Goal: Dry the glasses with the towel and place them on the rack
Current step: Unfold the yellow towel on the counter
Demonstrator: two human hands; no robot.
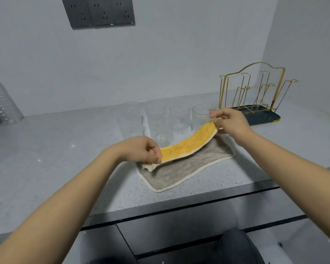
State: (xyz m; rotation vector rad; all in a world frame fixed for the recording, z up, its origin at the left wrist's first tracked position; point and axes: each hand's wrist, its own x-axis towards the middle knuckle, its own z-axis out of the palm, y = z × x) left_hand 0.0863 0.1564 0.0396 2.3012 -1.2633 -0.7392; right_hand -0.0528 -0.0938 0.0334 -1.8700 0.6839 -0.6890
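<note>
Yellow-and-grey cloth towel on the speckled counter: far edge lifted, pinched between fingers of left hand and right hand.

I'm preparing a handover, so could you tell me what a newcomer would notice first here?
The towel, its yellow side lifted off the counter, pinched by the left hand and right hand. Behind it stand clear glasses; at far right, an empty gold rack.

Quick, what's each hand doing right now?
Left hand: pinching the near end of the yellow-and-grey cloth towel.
Right hand: pinching the towel's far end, lifted.
</note>
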